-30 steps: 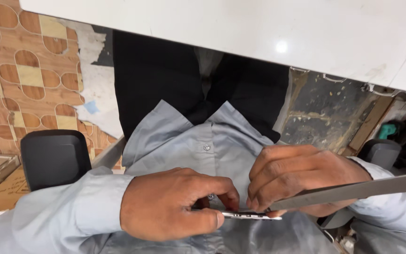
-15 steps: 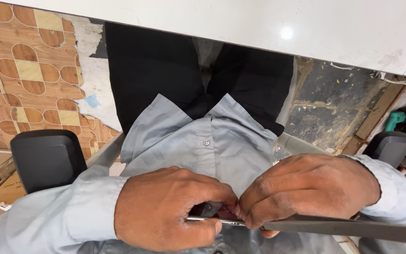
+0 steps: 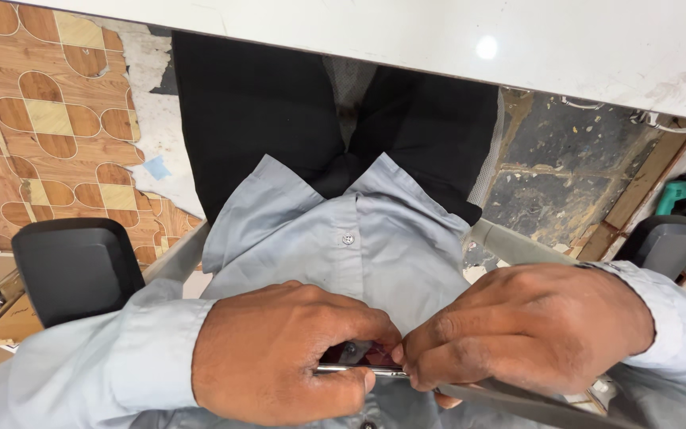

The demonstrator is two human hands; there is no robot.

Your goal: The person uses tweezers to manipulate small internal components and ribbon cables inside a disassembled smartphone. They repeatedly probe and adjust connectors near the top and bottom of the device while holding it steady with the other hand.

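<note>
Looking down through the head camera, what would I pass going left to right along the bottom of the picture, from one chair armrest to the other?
Black left armrest → left hand → thin dark flat object pinched between both hands → right hand → black right armrest.

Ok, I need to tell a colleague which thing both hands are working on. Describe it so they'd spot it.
Look low in the head view, over the grey shirt. Between the left hand and the right hand lies a thin, flat, dark slab, its shiny metal edge unlike the cloth.
</note>
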